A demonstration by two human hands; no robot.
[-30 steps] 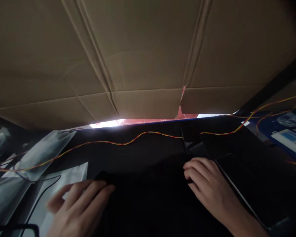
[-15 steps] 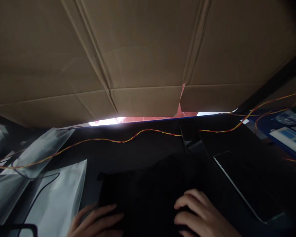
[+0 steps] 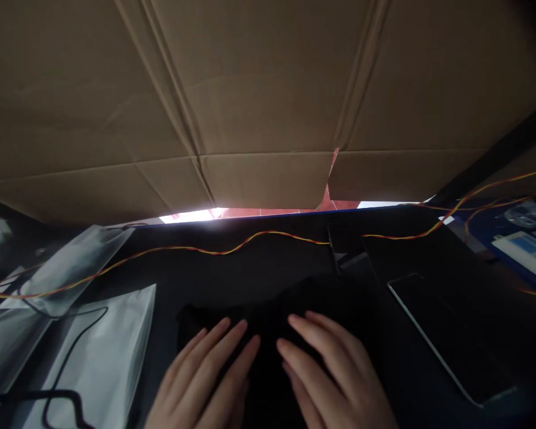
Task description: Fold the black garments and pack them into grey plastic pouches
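A black cloth item point(image 3: 268, 369), dark and hard to make out, lies on the black table at the bottom centre. My left hand point(image 3: 209, 375) rests on its left part, fingers stretched forward and apart. On its right part lies my right hand point(image 3: 333, 369), fingers spread and slightly bent, pointing up and left. Neither hand visibly grips anything. A narrow gap separates the fingertips of both hands, with black cloth showing between them.
Clear plastic bags point(image 3: 102, 351) and a black cable point(image 3: 71, 393) lie on the left. A red-yellow twisted wire point(image 3: 214, 252) crosses the table point(image 3: 232, 277). Right are a dark phone-like object point(image 3: 349, 247) and a dark tablet-like device point(image 3: 451, 339). Cardboard point(image 3: 259, 89) stands behind.
Both hands have moved forward and inward over the black cloth, closer to each other. More of my left hand shows, its fingers now pointing forward.
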